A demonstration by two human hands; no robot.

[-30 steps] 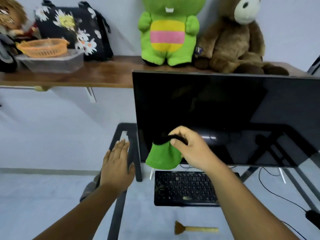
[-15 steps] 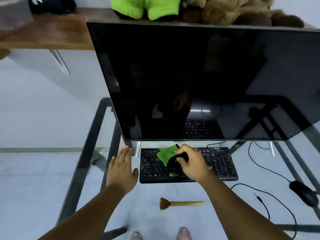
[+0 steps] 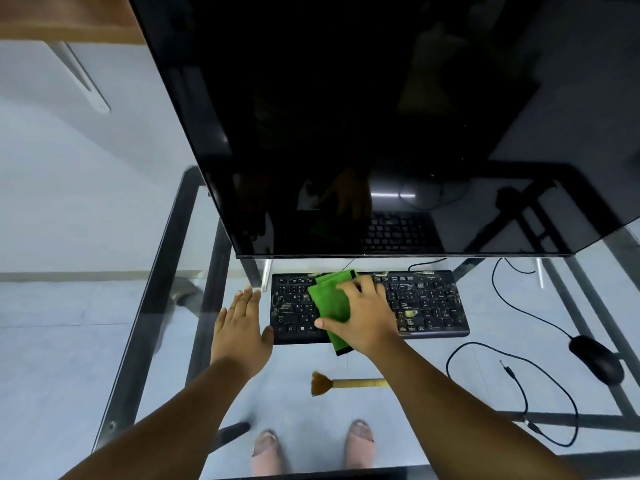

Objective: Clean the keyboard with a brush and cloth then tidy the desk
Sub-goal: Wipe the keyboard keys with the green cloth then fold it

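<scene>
A dirty black keyboard [image 3: 429,306] lies on the glass desk [image 3: 415,368] below the monitor. A green cloth [image 3: 329,303] is spread over the keyboard's left half, and my right hand [image 3: 363,315] presses flat on it. My left hand [image 3: 240,329] rests flat on the glass, fingers apart, with its thumb touching the keyboard's left edge. A small brush [image 3: 341,383] with a wooden handle lies on the glass in front of the keyboard, bristles pointing left.
A large dark monitor [image 3: 381,133] stands right behind the keyboard. A black mouse [image 3: 596,358] with its cable sits at the right, beside a loose audio cable [image 3: 540,410]. The desk's black frame [image 3: 145,334] runs along the left. A wooden shelf [image 3: 69,19] hangs above.
The view has tilted down. My right hand brought the cloth from in front of the monitor down onto the keyboard and flattened it there. My left hand stayed on the glass.
</scene>
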